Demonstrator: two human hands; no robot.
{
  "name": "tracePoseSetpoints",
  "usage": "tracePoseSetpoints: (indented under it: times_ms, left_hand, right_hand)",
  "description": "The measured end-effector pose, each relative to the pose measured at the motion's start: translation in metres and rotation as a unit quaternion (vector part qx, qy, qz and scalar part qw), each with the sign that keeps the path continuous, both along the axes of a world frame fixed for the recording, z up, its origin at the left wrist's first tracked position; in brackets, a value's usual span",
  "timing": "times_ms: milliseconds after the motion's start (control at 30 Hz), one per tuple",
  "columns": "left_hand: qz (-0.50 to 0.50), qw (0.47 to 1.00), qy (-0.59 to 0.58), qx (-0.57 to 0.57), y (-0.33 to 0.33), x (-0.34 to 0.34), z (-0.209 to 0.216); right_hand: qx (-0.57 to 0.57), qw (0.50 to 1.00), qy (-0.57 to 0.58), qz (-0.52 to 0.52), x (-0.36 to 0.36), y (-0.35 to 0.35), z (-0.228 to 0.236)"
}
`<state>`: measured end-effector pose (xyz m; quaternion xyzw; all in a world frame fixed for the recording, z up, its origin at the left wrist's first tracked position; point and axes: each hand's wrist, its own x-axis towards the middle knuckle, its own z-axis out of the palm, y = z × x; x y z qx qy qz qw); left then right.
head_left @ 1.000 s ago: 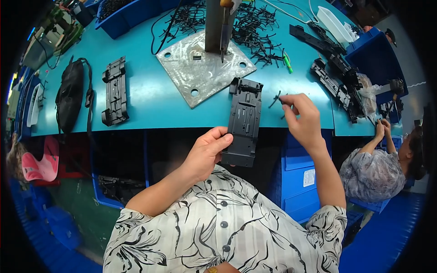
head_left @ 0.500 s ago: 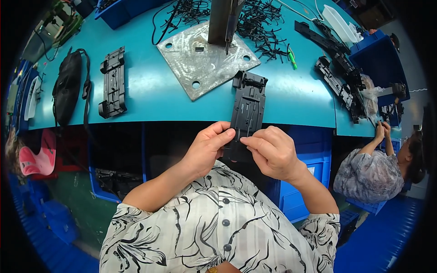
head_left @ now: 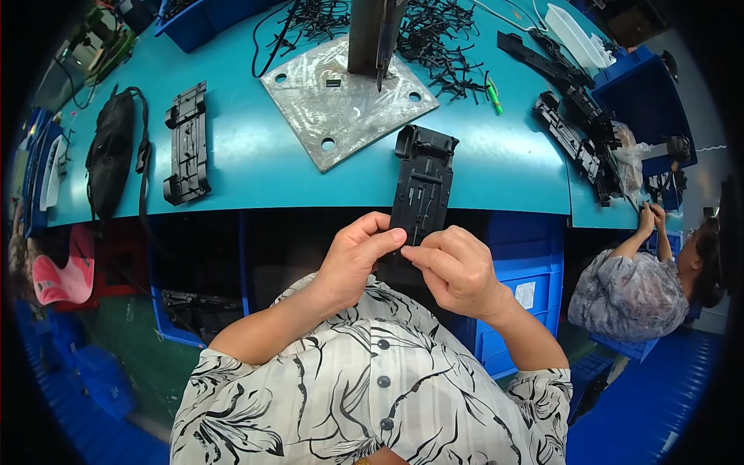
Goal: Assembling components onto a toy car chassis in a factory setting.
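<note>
A black plastic toy-car chassis [head_left: 423,186] is tilted up over the table's near edge, its ribbed face toward me. My left hand [head_left: 353,256] grips its near left edge, thumb on top. Against the near part of that same face, the fingertips of my right hand [head_left: 457,267] are pinched together. Whatever they pinch, if anything, is too small to make out. Just beyond the chassis lies a square metal plate [head_left: 333,108] with corner holes, carrying an upright post [head_left: 364,39] and a thin pointed rod [head_left: 381,66].
Another chassis [head_left: 187,147] and a black pouch [head_left: 112,151] lie at left. Small black branched parts [head_left: 442,46] are heaped behind the post, near a green pen-like tool [head_left: 494,95]. At right are more black parts [head_left: 570,139], a blue bin [head_left: 643,93] and a co-worker [head_left: 632,298].
The chassis has tipped slightly, its far end showing more broadly. My right fingertips have shifted a little left and toward me on it. The left hand keeps its grip.
</note>
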<state>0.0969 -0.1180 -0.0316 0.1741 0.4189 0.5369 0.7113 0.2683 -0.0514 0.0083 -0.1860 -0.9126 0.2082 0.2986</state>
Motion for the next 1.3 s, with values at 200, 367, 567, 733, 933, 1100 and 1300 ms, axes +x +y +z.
tracePoseSetpoints:
  times_ms: [200, 367, 567, 733, 933, 1100, 1300]
  left_hand:
    - [0.061, 0.996, 0.001, 0.061, -0.003, 0.012, 0.009]
    - [0.08, 0.987, 0.064, 0.12, -0.007, 0.017, 0.006]
    - [0.095, 0.976, 0.125, 0.152, -0.014, 0.018, 0.0]
    - [0.106, 0.972, 0.11, 0.179, -0.019, 0.018, -0.001]
    - [0.111, 0.951, 0.158, 0.242, -0.025, 0.018, 0.002]
    - [0.121, 0.951, 0.134, 0.25, -0.029, 0.019, 0.006]
    - [0.128, 0.942, 0.166, 0.26, -0.031, 0.016, -0.001]
  right_hand:
    - [-0.013, 0.994, 0.077, -0.078, 0.007, -0.019, -0.01]
    - [-0.236, 0.933, 0.17, -0.213, 0.005, -0.05, -0.027]
    - [-0.439, 0.812, 0.282, -0.262, -0.01, -0.064, -0.02]
    - [-0.524, 0.761, 0.299, -0.239, -0.008, -0.064, -0.018]
    - [-0.576, 0.722, 0.307, -0.228, -0.008, -0.066, -0.016]
    - [-0.604, 0.699, 0.31, -0.224, -0.01, -0.068, -0.014]
    - [-0.635, 0.678, 0.289, -0.232, -0.013, -0.065, -0.011]
